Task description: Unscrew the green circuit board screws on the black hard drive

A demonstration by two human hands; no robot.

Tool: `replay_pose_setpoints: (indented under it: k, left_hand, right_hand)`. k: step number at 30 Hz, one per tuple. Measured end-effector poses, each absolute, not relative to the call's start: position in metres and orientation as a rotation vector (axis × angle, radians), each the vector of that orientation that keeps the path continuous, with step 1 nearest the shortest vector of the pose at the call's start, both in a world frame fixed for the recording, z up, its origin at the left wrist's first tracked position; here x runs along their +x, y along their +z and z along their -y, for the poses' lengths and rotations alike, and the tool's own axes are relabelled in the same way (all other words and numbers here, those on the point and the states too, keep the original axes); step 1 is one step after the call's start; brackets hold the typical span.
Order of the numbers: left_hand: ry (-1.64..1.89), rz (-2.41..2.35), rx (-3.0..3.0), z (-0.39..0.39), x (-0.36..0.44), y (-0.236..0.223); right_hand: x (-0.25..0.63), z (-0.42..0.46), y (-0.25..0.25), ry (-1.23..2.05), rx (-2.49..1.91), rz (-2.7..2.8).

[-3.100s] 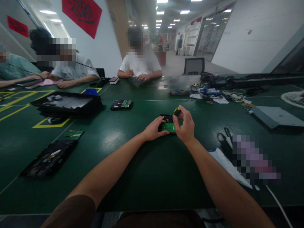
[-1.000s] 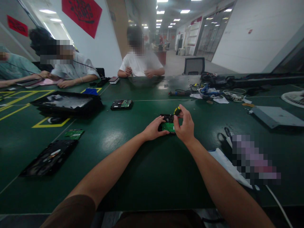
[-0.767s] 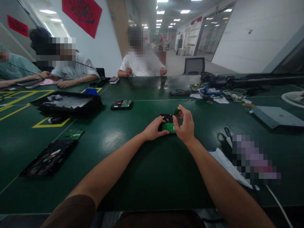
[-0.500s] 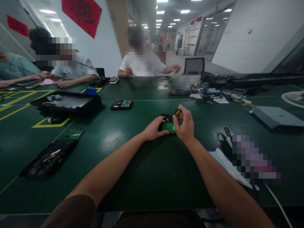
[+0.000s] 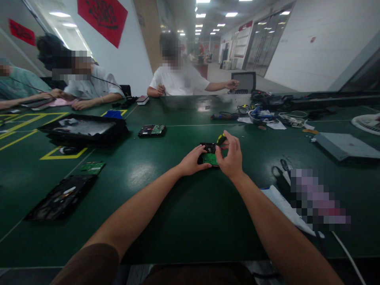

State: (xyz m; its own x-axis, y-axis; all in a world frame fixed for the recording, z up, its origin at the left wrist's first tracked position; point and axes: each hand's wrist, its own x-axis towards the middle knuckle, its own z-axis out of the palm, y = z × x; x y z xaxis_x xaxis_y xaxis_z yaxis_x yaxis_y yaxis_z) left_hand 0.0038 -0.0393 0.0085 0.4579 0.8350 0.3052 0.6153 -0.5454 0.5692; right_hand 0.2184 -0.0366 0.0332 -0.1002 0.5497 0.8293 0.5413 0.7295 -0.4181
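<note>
Your left hand [image 5: 192,160] steadies the black-and-green drive [image 5: 210,159] on the tabletop [image 5: 178,206], thumb and fingers spread along its side. Your right hand [image 5: 231,155] pinches the yellow-and-black screwdriver [image 5: 221,139] between its fingers at the drive's right end.

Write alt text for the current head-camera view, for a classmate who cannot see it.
A left hand steadies a small black rectangular device with a green circuit board on a dark green table; the right hand holds a yellow-and-black tool handle near its far edge. A white-shirted person sits opposite.
</note>
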Motion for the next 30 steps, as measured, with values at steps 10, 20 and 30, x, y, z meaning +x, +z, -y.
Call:
replay_pose_setpoints:
  k: [10, 20, 30]
  left_hand:
    - [0.794, -1.233, 2.333, 0.0374, 0.0035, 0.0046]
    - [0.804, -1.219, 2.331, 0.0379, 0.0032, 0.0051]
    - [0.807, -1.223, 2.339, 0.0383, 0.0028, 0.0053]
  right_hand:
    - [0.2185, 0.0375, 0.0341, 0.000, -0.858, 1.751]
    - [0.2189, 0.0379, 0.0355, -0.006, -0.845, 1.764]
    - [0.2192, 0.0374, 0.0364, -0.040, -0.854, 1.773]
